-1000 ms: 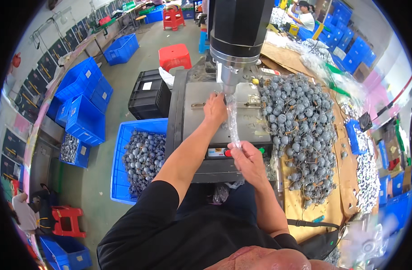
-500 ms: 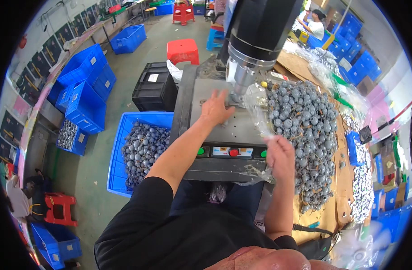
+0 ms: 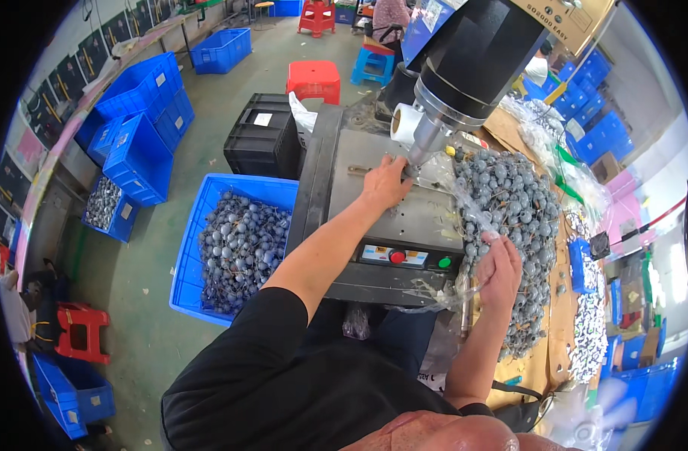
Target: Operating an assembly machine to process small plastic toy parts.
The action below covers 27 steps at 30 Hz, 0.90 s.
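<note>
My left hand [image 3: 387, 183] reaches over the grey metal bed [image 3: 423, 218] of a bench machine, its fingers drawn together right under the silver metal tip [image 3: 430, 139] of the black cylindrical head [image 3: 475, 56]. Whatever those fingers hold is too small to make out. To the right, my right hand [image 3: 500, 269] is closed on a twisted strip of clear plastic film [image 3: 473, 212], which runs from beneath the tip down to my fingers. Beside that hand lies a large heap of grey round balls with thin wires [image 3: 521, 199].
A blue crate [image 3: 180, 282] of similar balls stands left of the machine, in front of a black crate [image 3: 257, 143]. A button panel [image 3: 397, 256] is on the machine's front. Red stool [image 3: 314, 79] and stacked blue crates [image 3: 145, 158] stand on the floor. A blurred fan [image 3: 588, 428] is at lower right.
The view has shifted, with the machine head now farther right. My left hand's spread fingers have drawn together at the metal tip. My right hand still holds the plastic strip.
</note>
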Tool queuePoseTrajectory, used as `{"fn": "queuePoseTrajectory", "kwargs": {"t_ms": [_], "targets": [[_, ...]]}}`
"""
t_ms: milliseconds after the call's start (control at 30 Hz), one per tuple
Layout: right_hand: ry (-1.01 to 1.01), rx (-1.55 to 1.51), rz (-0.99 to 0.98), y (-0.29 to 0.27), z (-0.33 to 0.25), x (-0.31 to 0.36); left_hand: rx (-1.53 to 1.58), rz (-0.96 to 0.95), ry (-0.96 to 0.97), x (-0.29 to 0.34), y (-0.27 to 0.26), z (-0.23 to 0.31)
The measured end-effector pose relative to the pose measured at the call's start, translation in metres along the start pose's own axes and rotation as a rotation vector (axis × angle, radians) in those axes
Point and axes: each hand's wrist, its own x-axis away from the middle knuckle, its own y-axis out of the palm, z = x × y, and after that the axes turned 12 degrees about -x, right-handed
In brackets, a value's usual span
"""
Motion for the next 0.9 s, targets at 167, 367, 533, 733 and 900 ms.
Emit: {"fn": "queuePoseTrajectory", "kwargs": {"t_ms": [167, 367, 533, 733, 900], "targets": [[0.113, 0.289, -0.130, 0.013, 0.018, 0.016, -0.085, -0.036, 0.001, -0.013, 0.012, 0.014], [0.089, 0.193, -0.091, -0.006, 0.026, 0.017, -0.010, 0.019, -0.058, -0.022, 0.017, 0.006], [-0.003, -0.108, 0.103, -0.046, 0.009, -0.009, 0.049, 0.147, -0.060, 0.004, 0.004, -0.022], [0.017, 0.291, 0.200, -0.099, 0.045, -0.027, 0.038, 0.388, -0.180, 0.067, -0.047, -0.151], [-0.623, 1.185, 0.282, -0.087, 0.067, -0.010, -0.010, 0.516, -0.606, 0.162, -0.088, -0.256]]}}
